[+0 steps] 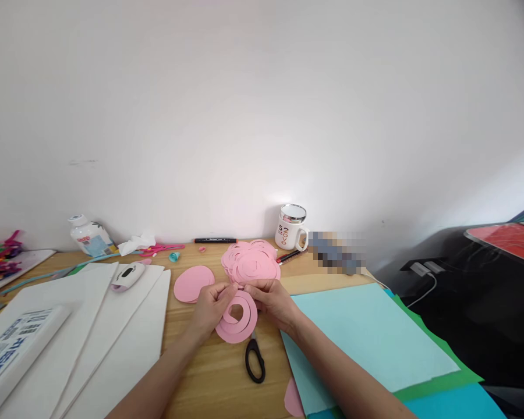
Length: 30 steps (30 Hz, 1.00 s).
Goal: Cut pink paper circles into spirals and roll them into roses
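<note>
My left hand (212, 306) and my right hand (272, 301) meet over the middle of the desk, thumbs and fingertips pinched close together. Between them they hold a pink paper spiral (248, 326) at its upper edge, and its cut rings hang down below the fingers. Just under it lie scissors (255, 362), one black handle showing and the blades mostly hidden. Beyond my hands is a pile of pink paper spirals (255, 262). To the left of that pile sits a stack of plain pink paper circles (194, 283).
White sheets (126, 326) and a white box (21, 343) cover the left side. Light-blue paper (371, 337) lies on the right over green sheets. Along the wall stand a white mug (291, 228), a marker (216, 240), pink scissors (161, 250) and a white bottle (91, 235).
</note>
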Motion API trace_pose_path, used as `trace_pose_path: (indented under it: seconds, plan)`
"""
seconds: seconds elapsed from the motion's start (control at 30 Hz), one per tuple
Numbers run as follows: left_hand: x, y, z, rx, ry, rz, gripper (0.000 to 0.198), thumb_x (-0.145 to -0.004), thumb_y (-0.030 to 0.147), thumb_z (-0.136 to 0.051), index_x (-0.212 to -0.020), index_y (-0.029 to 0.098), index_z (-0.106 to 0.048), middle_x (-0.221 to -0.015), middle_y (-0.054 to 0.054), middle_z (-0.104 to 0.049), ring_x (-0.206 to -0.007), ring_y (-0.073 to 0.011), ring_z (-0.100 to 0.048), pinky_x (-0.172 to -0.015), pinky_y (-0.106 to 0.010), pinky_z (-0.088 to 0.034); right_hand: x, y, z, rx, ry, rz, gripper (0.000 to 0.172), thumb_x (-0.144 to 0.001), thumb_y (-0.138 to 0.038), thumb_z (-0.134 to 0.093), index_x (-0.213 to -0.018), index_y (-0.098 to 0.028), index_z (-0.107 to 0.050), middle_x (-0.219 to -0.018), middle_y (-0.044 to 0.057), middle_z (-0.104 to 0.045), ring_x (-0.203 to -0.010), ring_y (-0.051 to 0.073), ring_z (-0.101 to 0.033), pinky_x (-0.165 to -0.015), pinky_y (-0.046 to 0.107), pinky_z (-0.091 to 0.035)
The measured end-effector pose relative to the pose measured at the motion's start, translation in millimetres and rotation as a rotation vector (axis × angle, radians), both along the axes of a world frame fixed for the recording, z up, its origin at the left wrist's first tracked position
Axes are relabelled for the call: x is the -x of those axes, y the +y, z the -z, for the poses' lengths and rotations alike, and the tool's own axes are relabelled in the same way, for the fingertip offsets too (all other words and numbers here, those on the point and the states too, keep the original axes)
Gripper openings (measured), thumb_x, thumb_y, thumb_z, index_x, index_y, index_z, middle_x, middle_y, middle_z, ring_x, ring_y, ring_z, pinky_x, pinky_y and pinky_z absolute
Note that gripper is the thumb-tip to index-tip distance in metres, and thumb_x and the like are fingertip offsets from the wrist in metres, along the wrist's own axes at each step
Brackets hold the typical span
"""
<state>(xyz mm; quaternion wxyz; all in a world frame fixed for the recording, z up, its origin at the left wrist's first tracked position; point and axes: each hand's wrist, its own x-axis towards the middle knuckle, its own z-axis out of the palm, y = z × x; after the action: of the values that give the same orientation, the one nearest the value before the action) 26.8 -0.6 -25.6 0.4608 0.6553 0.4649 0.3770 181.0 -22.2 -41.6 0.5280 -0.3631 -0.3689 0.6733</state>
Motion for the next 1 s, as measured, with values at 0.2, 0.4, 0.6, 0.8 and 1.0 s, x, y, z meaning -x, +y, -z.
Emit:
trace_pose_path:
  seconds: [0.2,0.4,0.6,0.8,1.0]
  plan:
    - [-0.1,-0.8,0.0,0.003,0.004,0.034,0.04,-0.072,0.049,-0.055,-0.052,0.015,-0.047,-0.051,0.004,-0.036,-0.051,-0.0099,-0.032,-0.047,-0.022,-0.029,0.8,0.6,1.7,-0.009,-0.043,0.02,0.043,-0.056,-0.047,-0.078,-0.082,-0.013,-0.075,-0.062,0.004,-0.066,-0.062,0.016,-0.058,-0.06,0.029,-0.045]
    - [-0.9,-1.6,-1.7,0.015,0.002,0.044,0.04,-0.072,0.048,-0.055,-0.051,0.016,-0.042,-0.051,0.004,-0.033,-0.051,-0.0091,-0.03,-0.045,-0.021,-0.025,1.0,1.5,3.0,-0.019,-0.087,0.051,0.045,-0.054,-0.049,-0.078,-0.078,-0.011,-0.074,-0.056,0.003,-0.064,-0.058,0.015,-0.056,-0.055,0.027,-0.043]
    - [-1.2,-1.5,-1.9,0.009,0.006,0.05,0.042,-0.073,0.051,-0.053,-0.052,0.016,-0.044,-0.052,0.004,-0.034,-0.051,-0.0096,-0.031,-0.047,-0.022,-0.027,2.6,-0.3,0.6,-0.034,-0.113,0.092,0.034,-0.058,-0.044,-0.078,-0.069,-0.012,-0.072,-0.057,0.001,-0.065,-0.05,0.01,-0.051,-0.05,0.023,-0.04]
    - [-2.1,-2.8,-2.2,-0.002,-0.021,0.056,0.044,-0.073,0.053,-0.054,-0.05,0.016,-0.042,-0.051,0.004,-0.034,-0.05,-0.0092,-0.03,-0.045,-0.022,-0.026,1.3,-0.7,-2.5,-0.043,-0.054,0.124,0.039,-0.054,-0.037,-0.081,-0.085,-0.016,-0.072,-0.074,0.005,-0.073,-0.068,0.018,-0.064,-0.065,0.03,-0.049]
    - [-3.2,-3.1,-2.4,-0.005,-0.012,0.044,0.045,-0.072,0.053,-0.054,-0.049,0.016,-0.043,-0.05,0.004,-0.034,-0.05,-0.0093,-0.032,-0.045,-0.022,-0.027,1.3,-0.7,-3.5,-0.006,-0.037,0.148,0.04,-0.051,-0.034,-0.083,-0.084,-0.014,-0.071,-0.079,0.008,-0.075,-0.075,0.021,-0.068,-0.075,0.035,-0.051]
